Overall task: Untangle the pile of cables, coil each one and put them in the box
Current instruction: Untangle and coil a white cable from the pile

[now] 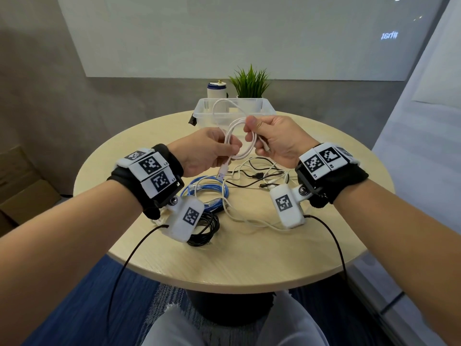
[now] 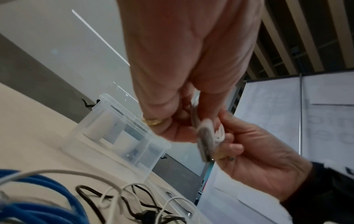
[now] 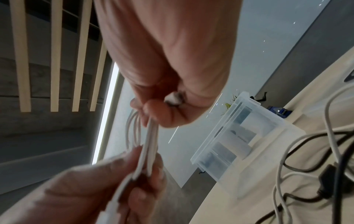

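A white cable [image 1: 250, 153] is gathered into a small coil above the table's middle. My left hand [image 1: 230, 149] pinches the coil's left side, and a USB plug [image 1: 222, 171] dangles below it. My right hand [image 1: 251, 132] grips the coil's top right, with the small end plug [image 1: 267, 148] sticking out under its fingers. In the right wrist view the white cable strands [image 3: 149, 144] run from my right hand [image 3: 153, 112] down to my left hand [image 3: 145, 174]. The clear plastic box [image 1: 265, 111] stands behind the hands. On the table lie a blue cable coil [image 1: 209, 189], a black coil [image 1: 205, 231] and loose thin cables [image 1: 254, 176].
The round wooden table [image 1: 249, 260] has bare surface near its front edge. Behind the box stand a green potted plant [image 1: 249, 82] and a white and blue canister [image 1: 216, 89]. Cardboard boxes [image 1: 22, 186] sit on the floor at the left.
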A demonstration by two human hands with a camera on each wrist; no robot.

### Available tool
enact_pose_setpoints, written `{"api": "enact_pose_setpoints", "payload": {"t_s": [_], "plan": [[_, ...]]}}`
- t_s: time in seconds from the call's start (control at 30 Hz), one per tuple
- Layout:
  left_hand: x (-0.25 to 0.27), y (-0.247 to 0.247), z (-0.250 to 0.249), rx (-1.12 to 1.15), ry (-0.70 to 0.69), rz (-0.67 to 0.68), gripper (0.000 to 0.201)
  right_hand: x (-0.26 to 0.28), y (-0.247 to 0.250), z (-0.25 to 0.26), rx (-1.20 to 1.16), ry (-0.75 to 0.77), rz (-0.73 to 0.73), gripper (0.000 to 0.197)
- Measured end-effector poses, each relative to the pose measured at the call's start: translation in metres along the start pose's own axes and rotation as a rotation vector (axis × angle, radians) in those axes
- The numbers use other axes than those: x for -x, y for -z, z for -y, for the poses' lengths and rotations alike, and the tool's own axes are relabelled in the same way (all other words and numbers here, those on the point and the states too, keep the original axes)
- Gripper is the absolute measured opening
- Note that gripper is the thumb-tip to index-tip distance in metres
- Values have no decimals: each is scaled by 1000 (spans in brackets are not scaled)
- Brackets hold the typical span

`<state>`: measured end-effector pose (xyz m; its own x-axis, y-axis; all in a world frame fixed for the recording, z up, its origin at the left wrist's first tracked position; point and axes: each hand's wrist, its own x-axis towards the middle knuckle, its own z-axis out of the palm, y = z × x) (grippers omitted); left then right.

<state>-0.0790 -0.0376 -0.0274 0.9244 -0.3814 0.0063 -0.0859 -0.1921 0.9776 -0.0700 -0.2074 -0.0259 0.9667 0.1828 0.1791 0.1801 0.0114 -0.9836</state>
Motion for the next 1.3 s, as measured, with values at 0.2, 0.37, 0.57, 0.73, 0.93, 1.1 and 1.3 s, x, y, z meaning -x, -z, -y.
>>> {"api": "enact_pose_setpoints", "payload": {"t_s": [0.2, 0.37, 0.57, 0.73, 0.93, 1.1, 1.3], "plan": [[-4, 5, 1, -22, 72, -181, 23, 2, 1, 1, 13, 2, 5, 16], [-1, 1, 0, -104, 151, -104, 34, -4, 2, -2, -5, 61, -127, 14], [3, 4, 4, -407, 161, 38, 15, -7, 7, 0, -14, 103, -175, 12], [-5, 13, 3, -101, 63, -194, 26, -10, 16, 4, 56, 86, -261, 15], [-16, 22, 2, 174, -109, -517, 23, -6, 11, 2, -26, 18, -164, 18], [-16, 14, -2, 432, -91, -452, 12, -2, 3, -3, -89, -16, -83, 16], [-12, 2, -4, 547, 18, -238, 24, -2, -2, 2, -178, -15, -41, 13]]}}
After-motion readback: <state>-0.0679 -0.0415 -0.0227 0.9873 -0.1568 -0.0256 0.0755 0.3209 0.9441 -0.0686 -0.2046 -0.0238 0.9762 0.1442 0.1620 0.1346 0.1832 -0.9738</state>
